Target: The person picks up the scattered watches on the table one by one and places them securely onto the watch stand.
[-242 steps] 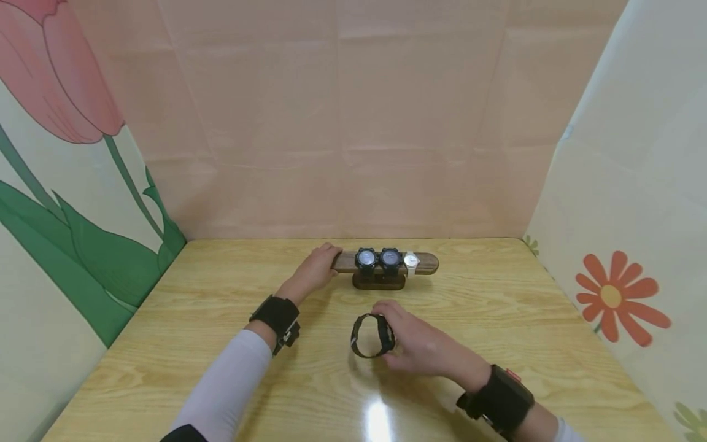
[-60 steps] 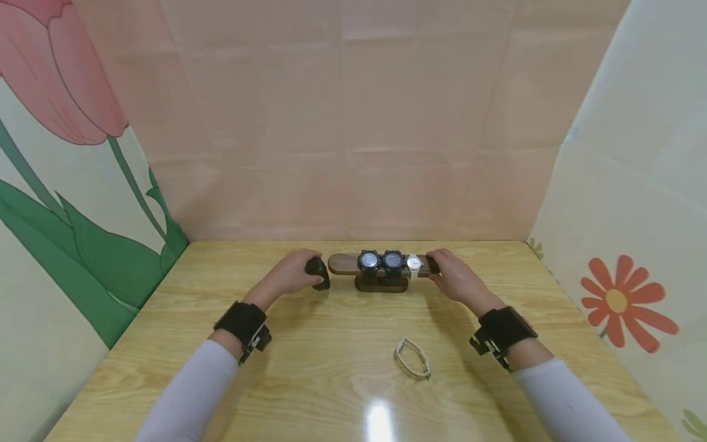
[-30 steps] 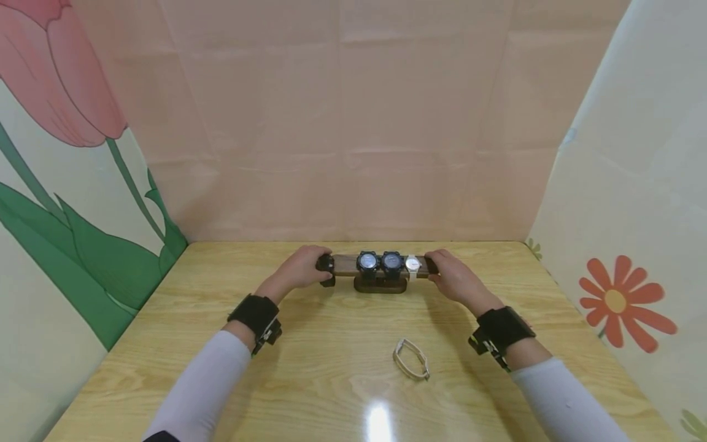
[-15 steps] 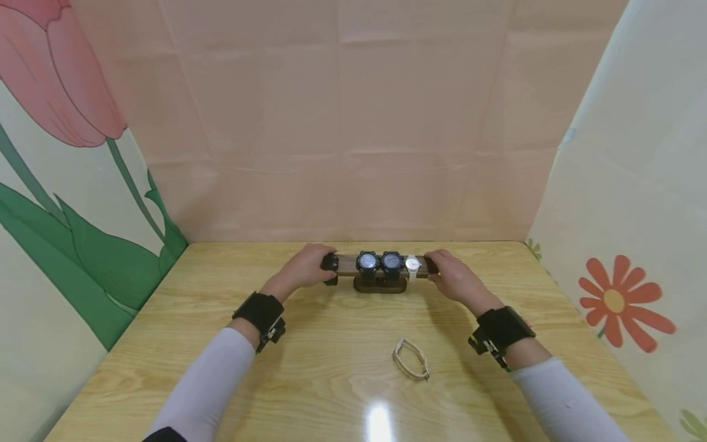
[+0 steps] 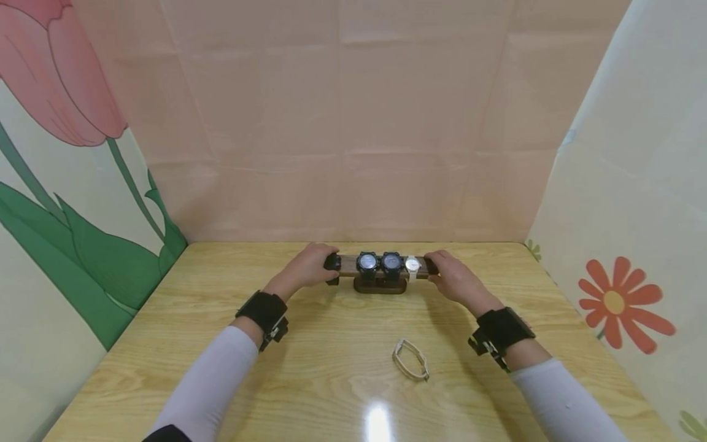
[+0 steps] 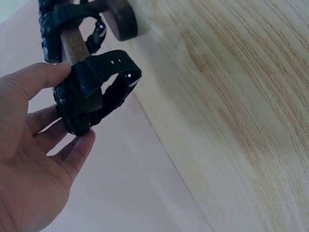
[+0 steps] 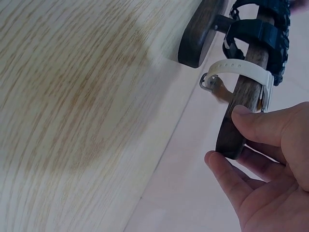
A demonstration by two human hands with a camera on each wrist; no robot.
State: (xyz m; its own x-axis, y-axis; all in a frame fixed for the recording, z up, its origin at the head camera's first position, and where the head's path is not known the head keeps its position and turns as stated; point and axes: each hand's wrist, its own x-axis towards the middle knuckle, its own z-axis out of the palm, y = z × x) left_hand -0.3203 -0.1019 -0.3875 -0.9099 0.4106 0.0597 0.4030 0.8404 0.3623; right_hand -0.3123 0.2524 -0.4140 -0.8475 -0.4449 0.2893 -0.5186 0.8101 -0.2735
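Note:
A dark wooden watch stand (image 5: 349, 265) stands at the back of the table, its bar raised on an oval base (image 5: 380, 286). Two black watches (image 5: 367, 261) and a white watch (image 5: 412, 264) hang on the bar. My left hand (image 5: 304, 265) holds another black watch (image 6: 77, 99) by its case; its strap loops round the bar's left end in the left wrist view. At the other end, my right hand (image 5: 455, 277) grips the bar between thumb and fingers, just past the white watch's strap (image 7: 241, 67) in the right wrist view.
A second white watch (image 5: 411, 360) lies on its side on the wooden table (image 5: 309, 380), in front of the stand. A pink backdrop (image 5: 342, 123) rises behind the table's far edge. Printed sheets with flowers (image 5: 613, 301) flank both sides.
Over the last two seconds my left hand has moved right, bringing the black watch from beside the stand onto the bar's left end. My right hand has kept its grip on the bar.

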